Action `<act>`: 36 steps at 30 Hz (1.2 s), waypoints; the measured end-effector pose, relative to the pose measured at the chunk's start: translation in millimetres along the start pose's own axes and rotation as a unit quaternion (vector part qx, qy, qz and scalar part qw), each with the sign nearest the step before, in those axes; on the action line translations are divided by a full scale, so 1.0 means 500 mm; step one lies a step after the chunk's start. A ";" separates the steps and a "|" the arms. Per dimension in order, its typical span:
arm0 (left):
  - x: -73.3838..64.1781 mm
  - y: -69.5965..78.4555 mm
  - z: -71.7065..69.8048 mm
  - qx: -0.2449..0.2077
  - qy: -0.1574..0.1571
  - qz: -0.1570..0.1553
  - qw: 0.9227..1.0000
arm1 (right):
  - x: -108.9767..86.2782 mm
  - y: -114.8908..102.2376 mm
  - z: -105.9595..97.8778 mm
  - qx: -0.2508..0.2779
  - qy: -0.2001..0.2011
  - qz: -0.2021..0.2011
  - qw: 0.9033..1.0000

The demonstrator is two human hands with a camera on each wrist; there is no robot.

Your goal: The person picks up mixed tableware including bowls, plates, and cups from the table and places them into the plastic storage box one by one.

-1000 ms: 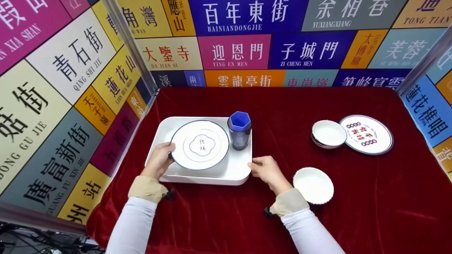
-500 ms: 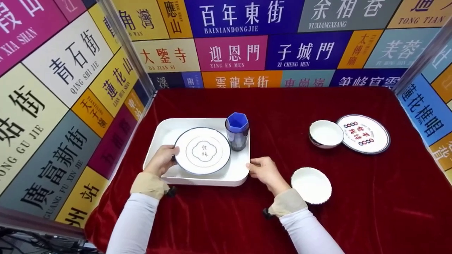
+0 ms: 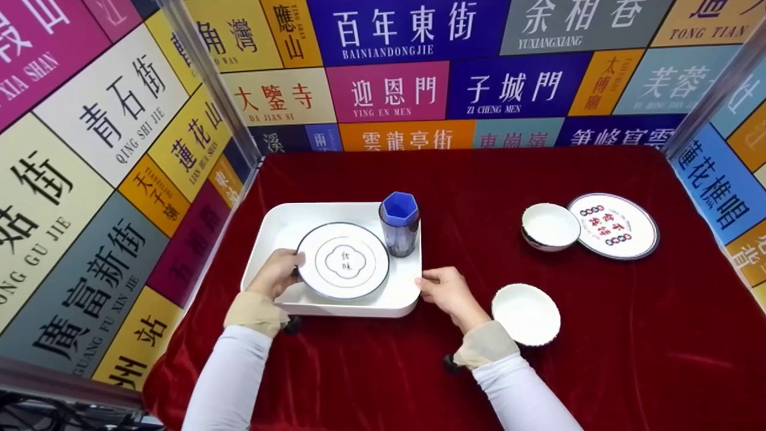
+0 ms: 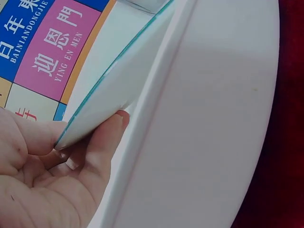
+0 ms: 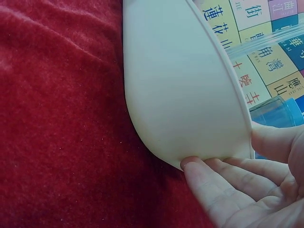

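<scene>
Plate [image 3: 343, 261] over tray [image 3: 400, 286], btwn L hand [image 3: 275, 273] pinching plate's rim & R hand [image 3: 450, 293] gripping tray's edge nr corner

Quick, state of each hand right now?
Left hand: holding the round plate by its edge.
Right hand: gripping the white tray near a corner.

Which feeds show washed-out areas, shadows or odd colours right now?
Head: nearer bowl looks washed out inside. Left wrist: the plate's rim reads teal, though dark blue in the head view; soft shading dulls the tray's wall. Right wrist: dark shadow on the cloth along the tray's lower edge.
</scene>
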State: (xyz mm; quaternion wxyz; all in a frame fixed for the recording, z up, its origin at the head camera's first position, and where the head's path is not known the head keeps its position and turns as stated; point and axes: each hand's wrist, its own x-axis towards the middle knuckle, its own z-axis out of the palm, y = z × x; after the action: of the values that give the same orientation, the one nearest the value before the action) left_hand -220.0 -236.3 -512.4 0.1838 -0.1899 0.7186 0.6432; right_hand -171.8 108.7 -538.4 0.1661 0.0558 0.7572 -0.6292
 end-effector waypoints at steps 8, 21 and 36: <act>0.013 -0.005 0.002 0.007 0.011 -0.015 1.000 | -0.001 -0.001 0.002 0.000 0.002 0.000 1.000; 0.015 -0.010 0.005 0.024 0.007 -0.034 0.999 | -0.002 -0.004 0.004 -0.012 0.009 0.001 1.000; 0.018 -0.014 0.005 0.032 -0.008 -0.074 0.997 | -0.004 -0.008 0.003 -0.027 0.012 0.007 1.000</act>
State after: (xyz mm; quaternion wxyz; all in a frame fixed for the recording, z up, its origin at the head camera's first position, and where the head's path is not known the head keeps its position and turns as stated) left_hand -224.0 -234.7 -523.4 0.2429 -0.2313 0.7211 0.6062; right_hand -170.7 106.9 -534.3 0.1631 0.0645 0.7755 -0.6065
